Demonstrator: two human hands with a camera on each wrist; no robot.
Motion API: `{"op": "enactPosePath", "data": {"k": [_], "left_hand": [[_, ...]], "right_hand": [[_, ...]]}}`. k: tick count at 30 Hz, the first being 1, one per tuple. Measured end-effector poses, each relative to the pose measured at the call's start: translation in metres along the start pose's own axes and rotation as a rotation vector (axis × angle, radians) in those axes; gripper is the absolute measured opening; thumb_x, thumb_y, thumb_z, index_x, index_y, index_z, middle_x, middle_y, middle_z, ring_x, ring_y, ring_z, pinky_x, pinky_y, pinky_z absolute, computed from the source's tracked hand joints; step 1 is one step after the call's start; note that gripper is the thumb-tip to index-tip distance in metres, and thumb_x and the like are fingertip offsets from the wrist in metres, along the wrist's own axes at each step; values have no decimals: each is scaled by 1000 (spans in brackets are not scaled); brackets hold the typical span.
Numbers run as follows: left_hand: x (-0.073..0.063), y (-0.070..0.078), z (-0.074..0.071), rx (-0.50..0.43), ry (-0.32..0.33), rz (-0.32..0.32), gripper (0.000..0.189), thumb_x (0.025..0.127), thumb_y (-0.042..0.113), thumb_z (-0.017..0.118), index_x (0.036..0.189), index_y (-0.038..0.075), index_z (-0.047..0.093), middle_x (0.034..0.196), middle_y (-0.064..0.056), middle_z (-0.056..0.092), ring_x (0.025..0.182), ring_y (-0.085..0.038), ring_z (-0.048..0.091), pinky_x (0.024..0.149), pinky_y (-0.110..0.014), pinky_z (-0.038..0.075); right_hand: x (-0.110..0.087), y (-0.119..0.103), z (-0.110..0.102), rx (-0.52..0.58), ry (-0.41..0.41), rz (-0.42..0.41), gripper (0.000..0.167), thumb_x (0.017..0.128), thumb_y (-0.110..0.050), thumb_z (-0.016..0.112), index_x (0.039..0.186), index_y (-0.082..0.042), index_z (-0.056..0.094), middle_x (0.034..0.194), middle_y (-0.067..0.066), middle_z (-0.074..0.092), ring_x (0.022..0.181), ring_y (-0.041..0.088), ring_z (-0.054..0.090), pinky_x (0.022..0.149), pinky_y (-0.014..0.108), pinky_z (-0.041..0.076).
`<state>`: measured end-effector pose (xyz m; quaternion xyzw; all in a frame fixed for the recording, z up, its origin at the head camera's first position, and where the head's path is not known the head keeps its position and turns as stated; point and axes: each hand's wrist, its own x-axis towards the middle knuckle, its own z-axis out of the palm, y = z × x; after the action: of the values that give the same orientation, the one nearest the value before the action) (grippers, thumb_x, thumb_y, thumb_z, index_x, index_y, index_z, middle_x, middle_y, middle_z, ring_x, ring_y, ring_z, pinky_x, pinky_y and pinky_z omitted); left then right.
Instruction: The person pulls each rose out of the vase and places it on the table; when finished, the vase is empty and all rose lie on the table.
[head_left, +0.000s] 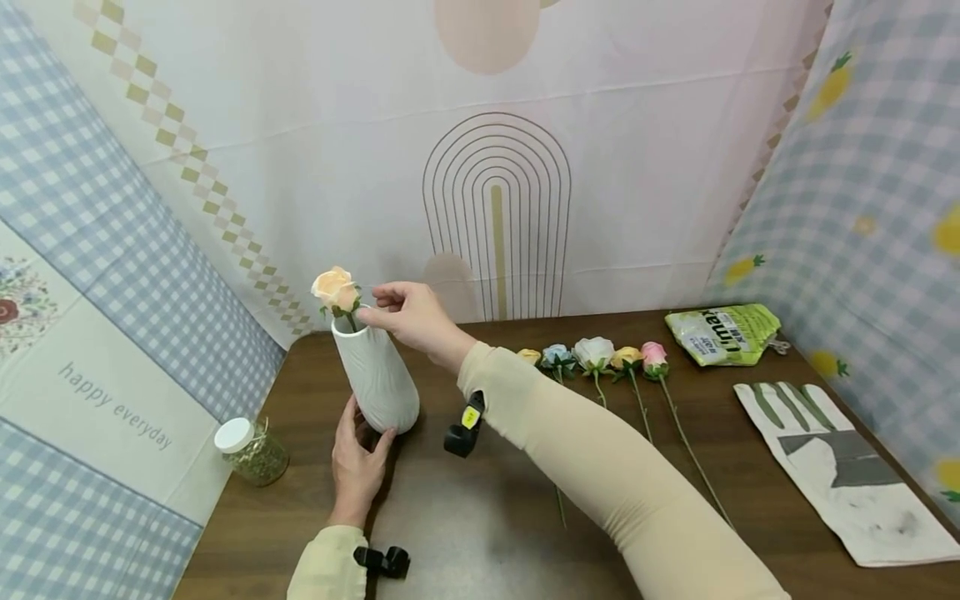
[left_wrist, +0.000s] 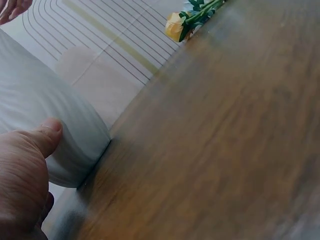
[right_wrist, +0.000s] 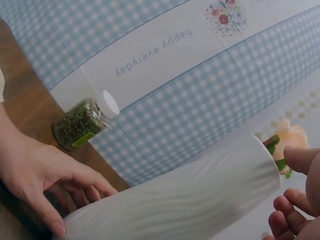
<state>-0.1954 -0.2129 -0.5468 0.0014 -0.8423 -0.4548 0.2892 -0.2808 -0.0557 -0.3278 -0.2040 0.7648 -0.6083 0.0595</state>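
Note:
A white ribbed vase (head_left: 381,379) stands on the table at left of centre in the head view. One peach rose (head_left: 335,288) sits in it, its bloom just above the rim and the lower stem hidden inside. My left hand (head_left: 357,473) holds the vase low down, thumb on one side and fingers round the other. Up at the mouth is my right hand (head_left: 420,321), its thumb beside the rose's green leaves. In the right wrist view the fingers (right_wrist: 287,212) are loosely bent, apart from the thumb, with nothing between them.
Several artificial roses, including a white one (head_left: 595,353) and a pink one (head_left: 654,357), lie right of the vase. A lidded jar of dried green bits (head_left: 258,458) stands at left. A green bag (head_left: 723,335) and white-grey gloves (head_left: 847,475) lie at right.

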Motion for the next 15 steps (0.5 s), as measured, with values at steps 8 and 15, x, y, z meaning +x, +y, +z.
{"op": "enactPosePath", "data": {"k": [8, 15], "left_hand": [[-1, 1, -2, 0, 3, -11, 84, 79, 9, 79, 149, 20, 35, 130, -14, 52, 115, -28, 55, 94, -41, 48], [0, 1, 0, 7, 5, -9, 84, 79, 9, 80, 150, 19, 34, 131, -14, 52, 115, -28, 55, 95, -42, 48]], "right_hand": [[7, -5, 14, -6, -20, 25, 51, 83, -24, 77, 129, -8, 61, 124, 7, 61, 100, 12, 56, 78, 24, 52], [12, -6, 21, -26, -18, 11, 42, 82, -23, 79, 120, -11, 67, 118, -1, 65, 108, 13, 58, 88, 26, 50]]}}
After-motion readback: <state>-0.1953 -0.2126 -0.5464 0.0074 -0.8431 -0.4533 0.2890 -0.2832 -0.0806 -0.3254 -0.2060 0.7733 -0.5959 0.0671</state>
